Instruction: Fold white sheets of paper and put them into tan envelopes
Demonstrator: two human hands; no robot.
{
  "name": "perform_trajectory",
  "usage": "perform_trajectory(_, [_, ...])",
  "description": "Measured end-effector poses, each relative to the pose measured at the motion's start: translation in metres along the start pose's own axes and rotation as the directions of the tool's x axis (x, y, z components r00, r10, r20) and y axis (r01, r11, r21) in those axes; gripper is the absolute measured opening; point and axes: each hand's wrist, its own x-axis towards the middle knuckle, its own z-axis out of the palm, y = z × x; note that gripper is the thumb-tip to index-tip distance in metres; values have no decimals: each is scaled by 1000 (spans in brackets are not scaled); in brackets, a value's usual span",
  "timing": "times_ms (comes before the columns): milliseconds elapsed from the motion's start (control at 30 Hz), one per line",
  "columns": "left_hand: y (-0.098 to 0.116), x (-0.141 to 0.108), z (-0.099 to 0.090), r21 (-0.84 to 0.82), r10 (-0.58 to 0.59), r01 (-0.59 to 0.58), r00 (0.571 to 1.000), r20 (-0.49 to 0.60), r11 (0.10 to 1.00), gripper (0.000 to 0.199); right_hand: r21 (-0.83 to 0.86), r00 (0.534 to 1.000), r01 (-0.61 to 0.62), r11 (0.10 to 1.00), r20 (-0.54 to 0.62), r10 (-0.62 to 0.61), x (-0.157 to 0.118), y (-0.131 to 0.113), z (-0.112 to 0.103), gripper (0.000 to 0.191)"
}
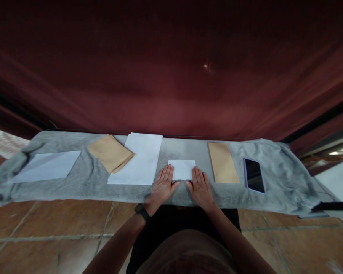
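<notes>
A small white rectangle of paper (182, 169) lies flat on the grey cloth, right in front of me. My left hand (163, 184) rests flat at its left edge, fingers stretched out and pointing away from me. Against the right edge lies my right hand (200, 187), also flat with its fingers extended. To the left is a stack of larger white sheets (144, 160), with several brown envelopes (110, 152) overlapping its left side. A single brown envelope (223, 163) lies to the right of my hands.
A phone (254, 175) lies right of the single envelope. Another white sheet (47, 166) is at the far left. The grey cloth (286, 182) covers a narrow surface, with a dark red panel (171, 83) rising behind it. Tiled floor (68, 220) shows below.
</notes>
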Motion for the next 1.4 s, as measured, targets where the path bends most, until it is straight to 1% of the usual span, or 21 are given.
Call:
perform_trajectory(167, [4,4,-2,34,-116,115,993,0,993,74,-7,1000,-6,1000,-7,6,-3,3,1,65])
perform_trajectory(233, [11,10,-4,41,-125,125,992,-5,991,74,-12,1000,-3,1000,-7,2,-4,4,2,65])
perform_trajectory(333, [27,22,-5,12,-58,58,998,8,998,69,-22,1000,3,1000,-3,-3,-4,4,2,65])
perform_trajectory(433, [43,34,0,-36,30,-29,999,42,999,66,-23,1000,-1,1000,-8,0,-4,3,2,62])
perform_trajectory(533, [50,44,5,-61,67,-63,996,65,996,67,-16,1000,-9,1000,-15,8,-3,3,3,59])
perform_trajectory(667, [43,50,7,-54,33,-29,996,87,998,68,-15,1000,-18,1000,-26,18,-5,3,4,59])
perform_trajectory(833, [31,50,3,-28,-35,37,996,87,999,65,18,999,-30,999,-14,30,-2,4,1,56])
perform_trajectory(933, [28,48,4,-26,-37,40,996,83,999,62,66,998,-52,996,25,51,12,1,-3,55])
perform_trajectory(1000, [27,47,7,-29,-23,26,997,79,999,61,106,997,-42,993,68,35,25,-4,-3,54])
perform_trajectory(1067, [26,47,10,-31,-15,17,997,74,999,61,138,993,-30,990,115,14,38,-9,1,53])
perform_trajectory(1133, [26,47,12,-27,-15,18,997,77,999,62,154,990,-35,987,137,13,48,-12,6,53])
perform_trajectory(1233, [26,47,11,-18,-24,25,996,90,1000,61,154,992,-28,988,128,8,54,-13,14,53])
perform_trajectory(1400, [28,47,8,-19,-41,42,996,84,999,59,105,996,-15,994,91,5,51,-5,19,53])
